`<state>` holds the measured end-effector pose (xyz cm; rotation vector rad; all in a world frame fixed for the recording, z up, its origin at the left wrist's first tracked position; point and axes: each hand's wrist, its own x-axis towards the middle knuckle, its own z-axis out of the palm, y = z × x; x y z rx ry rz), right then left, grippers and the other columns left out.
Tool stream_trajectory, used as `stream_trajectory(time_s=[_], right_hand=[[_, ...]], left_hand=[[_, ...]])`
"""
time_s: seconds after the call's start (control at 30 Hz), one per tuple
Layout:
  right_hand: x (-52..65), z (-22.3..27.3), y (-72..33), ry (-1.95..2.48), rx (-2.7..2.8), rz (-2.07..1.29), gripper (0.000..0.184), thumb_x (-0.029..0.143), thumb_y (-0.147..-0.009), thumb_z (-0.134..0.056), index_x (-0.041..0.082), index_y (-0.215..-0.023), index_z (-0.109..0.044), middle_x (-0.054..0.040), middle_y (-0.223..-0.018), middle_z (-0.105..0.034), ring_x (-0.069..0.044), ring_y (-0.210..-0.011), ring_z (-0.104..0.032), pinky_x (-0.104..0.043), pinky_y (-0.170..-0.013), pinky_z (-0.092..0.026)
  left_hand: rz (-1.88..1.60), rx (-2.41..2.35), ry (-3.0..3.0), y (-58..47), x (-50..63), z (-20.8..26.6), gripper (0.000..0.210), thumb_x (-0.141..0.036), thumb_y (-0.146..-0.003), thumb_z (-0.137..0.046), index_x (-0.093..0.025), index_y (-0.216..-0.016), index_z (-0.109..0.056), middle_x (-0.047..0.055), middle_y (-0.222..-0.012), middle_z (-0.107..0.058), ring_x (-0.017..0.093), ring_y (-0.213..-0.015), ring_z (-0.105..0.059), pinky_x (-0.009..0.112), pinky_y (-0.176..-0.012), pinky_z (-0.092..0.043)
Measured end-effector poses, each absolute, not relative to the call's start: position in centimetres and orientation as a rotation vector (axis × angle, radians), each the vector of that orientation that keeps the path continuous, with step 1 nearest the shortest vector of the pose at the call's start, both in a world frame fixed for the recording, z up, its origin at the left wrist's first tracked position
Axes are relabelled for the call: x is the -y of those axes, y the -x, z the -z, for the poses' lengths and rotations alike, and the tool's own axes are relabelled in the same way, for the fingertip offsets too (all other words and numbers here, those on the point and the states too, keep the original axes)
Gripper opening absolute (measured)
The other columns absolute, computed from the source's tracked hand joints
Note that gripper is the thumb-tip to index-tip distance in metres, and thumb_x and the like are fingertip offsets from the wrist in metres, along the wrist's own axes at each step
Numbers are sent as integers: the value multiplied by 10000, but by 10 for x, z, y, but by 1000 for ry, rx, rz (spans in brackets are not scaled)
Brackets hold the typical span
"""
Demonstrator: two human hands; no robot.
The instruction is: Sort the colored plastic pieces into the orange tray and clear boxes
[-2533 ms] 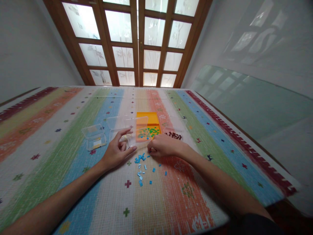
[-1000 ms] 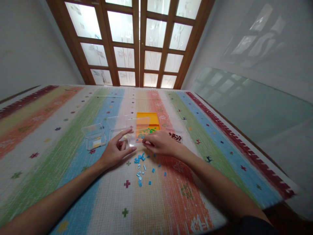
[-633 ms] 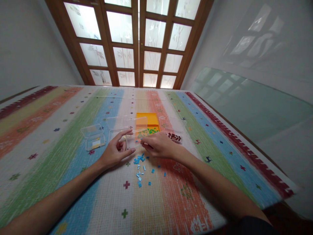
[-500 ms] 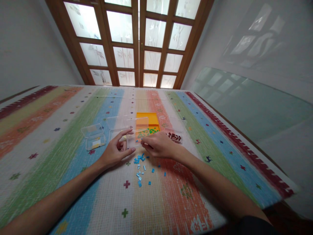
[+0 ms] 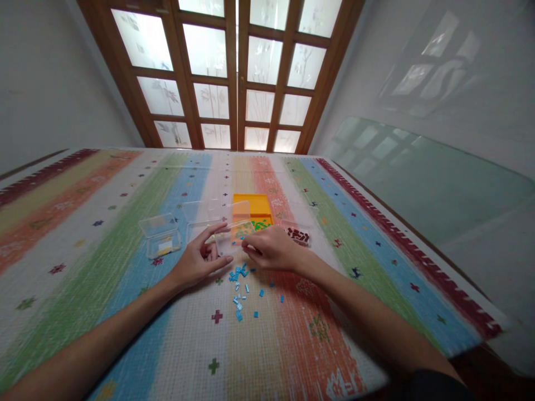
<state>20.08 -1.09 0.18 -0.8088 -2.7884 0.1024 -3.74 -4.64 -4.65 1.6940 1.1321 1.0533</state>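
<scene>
My left hand [image 5: 204, 257] curves around the left side of a clear plastic box [image 5: 225, 245], index finger at its far edge and thumb at its near edge, gripping it. A few blue pieces lie inside the box. Over the box's right side is my right hand [image 5: 271, 247], its fingers pinched together; whatever is between the fingertips is hidden. Just below both hands, small blue building bricks [image 5: 238, 273] are heaped and scattered on the striped tablecloth [image 5: 188, 334].
An open orange case [image 5: 251, 205] with green bricks [image 5: 261, 225] stands behind the hands. To the right is a clear box of dark red-brown bricks [image 5: 298, 235]. An open clear box [image 5: 163, 245] with a few yellow pieces sits at the left. Wooden glazed doors [image 5: 238, 111] stand beyond the table.
Both hands stay almost in place over the clear box. The view has shifted very slightly; the scattered blue bricks look the same.
</scene>
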Motion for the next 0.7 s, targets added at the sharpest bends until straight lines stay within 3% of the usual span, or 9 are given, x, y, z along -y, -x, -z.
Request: stream_trajectory(time_s=[0.2,0.3,0.43,0.7], right_hand=[[13,-1,-199,822,2755,-90,201,158,-932,-544,168,-1032,-718,-42,-793,-725,-137,-638,-526,-301,-581,-212],[17,-10,-199,810,2733,-111,222,205,-971,-549,172,-1131,-700,-43,-835,-733,-146,-690,-569,-295,-591,-241],[26,-22,-198,710,2916,-217,135,254,-959,-630,178,-1034,-714,-55,-916,-758,-158,-738,-606,-283,-606,-300],[30,-12,-186,775,3117,-191,178,225,-958,-683,126,-1098,-729,-121,-1024,-777,-191,-828,-656,-286,-656,-408]], left_hand=[[-1097,-1134,-1662,36,46,46,738,-403,-797,-830,-223,-1443,-524,184,-1470,-602,6,-508,-468,170,-463,-439],[-1126,-1136,-1627,35,46,45,742,-419,-813,-816,-218,-1454,-502,207,-1498,-573,9,-514,-480,168,-465,-442],[-1126,-1145,-1592,35,46,44,765,-432,-803,-828,-217,-1451,-484,218,-1512,-551,11,-509,-496,169,-456,-425],[-1118,-1162,-1564,34,48,42,777,-418,-786,-835,-234,-1455,-485,204,-1513,-550,25,-505,-544,177,-431,-438]])
